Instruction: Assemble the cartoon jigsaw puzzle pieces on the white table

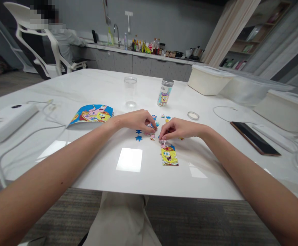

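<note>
Both my hands rest on a white table (92, 164) over a scatter of small jigsaw pieces (138, 135). My left hand (136, 120) is curled, its fingertips pinching at pieces near the middle of the scatter. My right hand (176, 129) is curled too, fingertips pressed on a small piece just above an assembled strip of puzzle (169, 155) with a yellow cartoon figure. What each pinch holds is too small to name. A printed picture sheet (94, 113) lies to the left.
An open clear tube (130, 91), a capped tube with a cartoon label (165, 92) and a loose lid (193, 115) stand behind the pieces. A phone (255, 138) lies right, a white device (7, 119) with cables left, white bins (207, 80) far right. A person sits at the back left.
</note>
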`<move>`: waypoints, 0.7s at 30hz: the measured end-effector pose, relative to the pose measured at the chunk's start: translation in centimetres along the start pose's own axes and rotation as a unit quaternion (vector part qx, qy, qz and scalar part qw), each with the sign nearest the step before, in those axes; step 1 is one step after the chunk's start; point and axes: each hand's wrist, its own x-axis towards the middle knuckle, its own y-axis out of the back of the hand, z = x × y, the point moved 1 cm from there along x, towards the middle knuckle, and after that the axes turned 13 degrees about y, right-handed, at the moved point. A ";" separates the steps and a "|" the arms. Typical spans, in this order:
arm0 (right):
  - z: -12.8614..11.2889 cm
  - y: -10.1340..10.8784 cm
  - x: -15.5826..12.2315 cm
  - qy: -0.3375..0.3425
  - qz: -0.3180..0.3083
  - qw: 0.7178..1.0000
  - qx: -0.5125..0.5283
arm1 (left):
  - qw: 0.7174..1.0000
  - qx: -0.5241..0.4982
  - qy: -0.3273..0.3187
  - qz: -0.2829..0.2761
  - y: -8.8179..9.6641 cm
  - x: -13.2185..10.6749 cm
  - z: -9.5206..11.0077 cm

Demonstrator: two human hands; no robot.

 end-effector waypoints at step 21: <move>-0.4 -0.3 0.1 -0.028 -0.016 0.999 0.007 | 1.000 -0.008 0.002 -0.005 0.0 0.1 0.2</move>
